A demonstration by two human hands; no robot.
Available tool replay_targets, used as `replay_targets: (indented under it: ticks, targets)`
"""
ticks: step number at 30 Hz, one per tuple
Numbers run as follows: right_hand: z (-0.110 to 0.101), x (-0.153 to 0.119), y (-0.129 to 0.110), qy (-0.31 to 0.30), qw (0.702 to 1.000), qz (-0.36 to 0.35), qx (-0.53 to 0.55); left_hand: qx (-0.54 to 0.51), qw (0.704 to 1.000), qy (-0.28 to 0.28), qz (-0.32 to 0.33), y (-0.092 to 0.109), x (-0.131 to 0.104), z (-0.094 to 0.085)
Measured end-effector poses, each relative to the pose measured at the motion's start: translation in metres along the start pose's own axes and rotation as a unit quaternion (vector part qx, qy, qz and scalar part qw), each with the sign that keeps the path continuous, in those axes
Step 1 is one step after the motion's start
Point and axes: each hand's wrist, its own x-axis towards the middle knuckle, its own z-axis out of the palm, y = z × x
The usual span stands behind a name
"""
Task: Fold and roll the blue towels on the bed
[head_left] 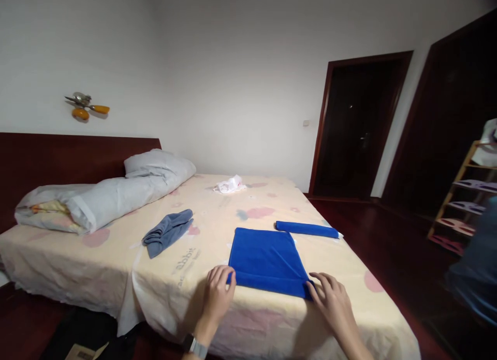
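Note:
A blue towel (pixel 264 256) is spread near the front edge of the bed, with a narrow fold along its near side. My left hand (pixel 221 288) has its fingers curled at the towel's near left corner, closed on the edge. At the near right corner, my right hand (pixel 333 297) grips the folded edge by the thumb, its other fingers partly stretched. Just beyond the towel lies a rolled blue towel (pixel 307 229). To the left rests a folded grey-blue cloth (pixel 169 232), touched by neither hand.
The bed (pixel 217 230) has a patterned sheet. A rolled grey quilt (pixel 120 197) lies by the headboard (pixel 77 155). A crumpled white cloth (pixel 230 184) sits at the far side. On the right are a door (pixel 359 127) and a shoe rack (pixel 454 194).

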Motion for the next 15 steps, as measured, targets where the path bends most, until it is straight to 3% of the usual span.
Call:
replay_targets:
  ticks: [2, 5, 8, 11, 15]
  targets:
    - [0.002, -0.011, -0.028, 0.054, 0.994, -0.088, -0.019, -0.012, 0.998, -0.028, 0.06, 0.023, -0.009, 0.006]
    - [0.015, -0.024, -0.075, 0.0, 0.97, -0.241, -0.034, 0.026, 0.984, -0.108, 0.138, 0.049, -0.022, 0.021]
    - [0.033, -0.027, -0.097, -0.028, 0.955, -0.286, -0.066, 0.082, 0.97, -0.16, 0.165, 0.05, -0.029, 0.033]
    - [0.045, -0.026, -0.084, -0.021, 0.953, -0.29, -0.083, 0.123, 0.963, -0.174, 0.163, 0.029, -0.034, 0.037]
    - [0.041, -0.029, -0.038, -0.024, 0.96, -0.26, -0.1, 0.141, 0.966, -0.157, 0.149, 0.0, -0.046, 0.032]
